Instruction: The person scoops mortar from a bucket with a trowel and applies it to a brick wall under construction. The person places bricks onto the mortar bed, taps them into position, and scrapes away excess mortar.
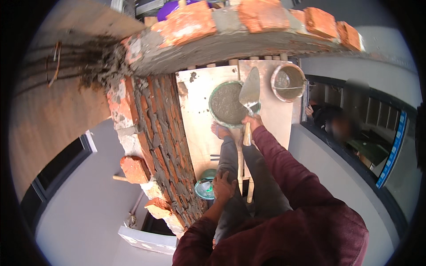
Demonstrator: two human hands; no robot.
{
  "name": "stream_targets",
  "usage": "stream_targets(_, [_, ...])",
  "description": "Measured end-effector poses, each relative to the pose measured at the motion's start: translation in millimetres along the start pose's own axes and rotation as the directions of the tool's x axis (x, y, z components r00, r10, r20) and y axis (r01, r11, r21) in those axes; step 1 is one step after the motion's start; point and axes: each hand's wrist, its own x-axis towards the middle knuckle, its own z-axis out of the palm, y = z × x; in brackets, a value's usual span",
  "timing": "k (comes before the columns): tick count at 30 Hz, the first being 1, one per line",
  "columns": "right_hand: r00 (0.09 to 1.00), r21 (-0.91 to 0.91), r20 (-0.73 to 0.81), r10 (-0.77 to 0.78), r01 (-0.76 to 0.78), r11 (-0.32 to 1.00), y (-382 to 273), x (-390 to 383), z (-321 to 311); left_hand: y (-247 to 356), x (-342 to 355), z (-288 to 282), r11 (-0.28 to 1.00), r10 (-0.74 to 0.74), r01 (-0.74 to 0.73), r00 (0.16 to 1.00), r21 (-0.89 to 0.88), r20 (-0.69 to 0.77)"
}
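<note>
My right hand (252, 122) holds a pointing trowel by its wooden handle, the grey blade (250, 86) tilted over the right side of a round green basin (225, 106) full of wet mortar. My left hand (224, 186) rests on my left leg with its fingers apart, beside a smaller green container (204, 191) with things in it. A pale bucket (287, 95) with a wire handle sits right of the trowel. My bare foot (220, 131) stands on the wooden boards (191, 133), just below the basin.
A curved brick-and-mortar wall (262, 17) spans the top; a rough brick wall (155, 133) runs down the left, with loose-looking bricks (133, 168) along its edge. A plywood panel (62, 111) is at left. At right another person (328, 117) is at a window opening.
</note>
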Motion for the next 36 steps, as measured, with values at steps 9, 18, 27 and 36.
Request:
stream_targets(9, [0.976,-0.186,0.2,-0.085,0.123,0.975,12,56,113,-18,2,17,0.98,-0.007,-0.013,0.995,-0.199,-0.096])
stream_targets(18, [0.898,-0.747,0.383,-0.216,0.439,0.5,23,46,204,-12,15,3,0.969,0.019,-0.05,0.992,-0.242,-0.126])
stream_targets(27, [0.967,-0.943,0.249,0.045,0.232,0.239,-24,-10,57,-5,23,0,0.958,-0.033,0.007,0.996,-0.286,-0.087])
stream_targets(36, [0.973,-0.968,0.226,-0.044,0.22,-0.121,39,131,25,1,28,22,0.955,-0.042,-0.012,0.984,-0.295,-0.174])
